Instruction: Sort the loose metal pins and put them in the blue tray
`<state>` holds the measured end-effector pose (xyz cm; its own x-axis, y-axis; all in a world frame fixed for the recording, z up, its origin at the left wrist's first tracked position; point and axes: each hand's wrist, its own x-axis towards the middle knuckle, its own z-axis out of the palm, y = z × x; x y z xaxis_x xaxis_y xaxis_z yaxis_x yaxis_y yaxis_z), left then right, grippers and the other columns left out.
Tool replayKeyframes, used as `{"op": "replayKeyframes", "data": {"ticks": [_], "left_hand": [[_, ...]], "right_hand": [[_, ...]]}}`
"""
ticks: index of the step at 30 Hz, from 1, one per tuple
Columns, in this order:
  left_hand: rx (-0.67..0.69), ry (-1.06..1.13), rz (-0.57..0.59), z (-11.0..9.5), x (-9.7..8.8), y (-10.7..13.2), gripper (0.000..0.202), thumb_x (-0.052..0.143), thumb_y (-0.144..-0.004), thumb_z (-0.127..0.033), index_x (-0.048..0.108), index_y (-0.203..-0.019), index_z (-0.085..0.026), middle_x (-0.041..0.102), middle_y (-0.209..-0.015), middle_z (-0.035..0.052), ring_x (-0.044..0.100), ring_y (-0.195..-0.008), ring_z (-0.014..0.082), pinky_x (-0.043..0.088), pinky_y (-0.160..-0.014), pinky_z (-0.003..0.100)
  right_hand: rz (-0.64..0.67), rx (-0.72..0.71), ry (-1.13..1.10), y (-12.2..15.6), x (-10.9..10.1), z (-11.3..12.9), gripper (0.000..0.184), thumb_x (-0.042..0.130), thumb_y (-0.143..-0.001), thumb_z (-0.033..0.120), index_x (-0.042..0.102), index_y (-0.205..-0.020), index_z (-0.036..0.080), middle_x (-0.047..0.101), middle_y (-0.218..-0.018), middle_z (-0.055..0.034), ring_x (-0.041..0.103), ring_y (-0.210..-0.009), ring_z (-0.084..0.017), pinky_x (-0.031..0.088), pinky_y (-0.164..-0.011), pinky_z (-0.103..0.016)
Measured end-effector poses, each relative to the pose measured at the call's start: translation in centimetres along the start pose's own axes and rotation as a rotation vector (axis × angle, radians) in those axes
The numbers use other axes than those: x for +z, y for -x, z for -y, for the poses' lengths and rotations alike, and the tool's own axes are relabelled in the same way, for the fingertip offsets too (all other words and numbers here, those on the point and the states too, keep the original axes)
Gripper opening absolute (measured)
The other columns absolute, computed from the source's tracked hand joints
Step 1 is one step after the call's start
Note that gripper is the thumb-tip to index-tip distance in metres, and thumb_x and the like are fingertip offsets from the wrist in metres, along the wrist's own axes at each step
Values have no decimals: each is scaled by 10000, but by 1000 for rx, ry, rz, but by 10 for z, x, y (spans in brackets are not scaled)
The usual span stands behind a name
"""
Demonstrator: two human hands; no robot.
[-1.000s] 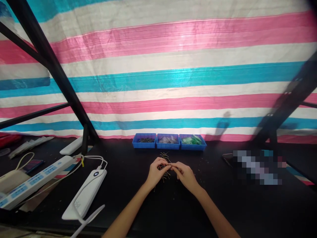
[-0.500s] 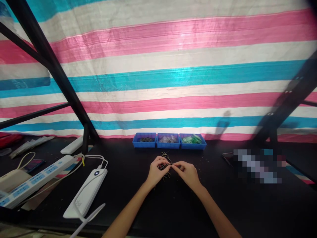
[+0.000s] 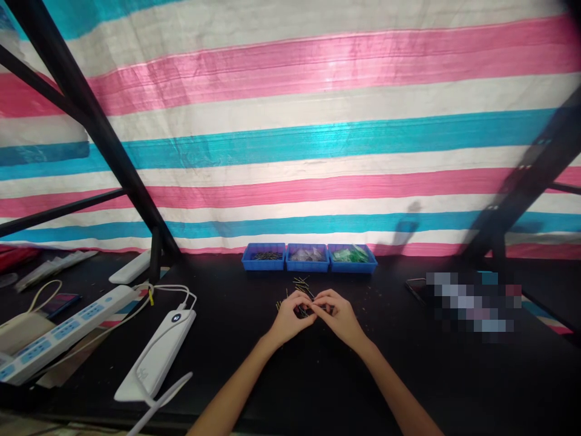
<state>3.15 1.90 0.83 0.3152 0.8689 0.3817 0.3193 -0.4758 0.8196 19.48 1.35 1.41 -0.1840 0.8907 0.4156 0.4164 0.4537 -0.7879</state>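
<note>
Both hands meet over the black table. My left hand [image 3: 291, 320] has its thumb and fingers curled together, with fingertips touching those of my right hand [image 3: 338, 314]. The right hand is pinched closed as well. Whatever lies between the fingertips is too small and covered to make out. Thin, brass-and-dark pieces that look like long screws [image 3: 301, 283] lie loose just beyond the hands. More of them show beside the left fingers and partly under the hands. Behind stand three blue bins: one with similar thin pieces [image 3: 267, 257], one with clear plastic bags [image 3: 307, 254], one with green-filled bags [image 3: 350, 255].
At left lie a white power bank [image 3: 157, 357] with its cable and a long white power strip [image 3: 68, 333]. A blurred-out object [image 3: 469, 303] is on the right. Black frame posts [image 3: 109, 151] slope on both sides, before a striped sheet [image 3: 318, 139].
My hands have drawn closer together, and the right fingertips now overlap the left ones. The thin dark piece seen between them before is hidden. More loose pieces show left of the left hand.
</note>
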Motion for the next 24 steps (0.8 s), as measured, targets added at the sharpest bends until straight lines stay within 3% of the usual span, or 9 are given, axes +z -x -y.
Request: {"op": "replayKeyframes", "data": {"ticks": [18,24], "left_hand": [[21,5,-100,-6,-6,-2,49,585,-704,-166,620,-738,-170,567,-831,38,544,-752,137,396,-603,232],[5,9,-34,-5,-4,0,74,637,-691,-219,622,-740,-166,572,-849,36,537,-734,126,395,-601,230]], "right_hand": [[-95,59,-50,-2,2,-6,267,569,-768,417,674,-725,175,610,-842,-71,471,-542,-108,441,-550,-264],[-44,60,-140,-2,2,-1,242,573,-772,394,679,-752,178,588,-863,-66,530,-632,-125,436,-530,-235]]}}
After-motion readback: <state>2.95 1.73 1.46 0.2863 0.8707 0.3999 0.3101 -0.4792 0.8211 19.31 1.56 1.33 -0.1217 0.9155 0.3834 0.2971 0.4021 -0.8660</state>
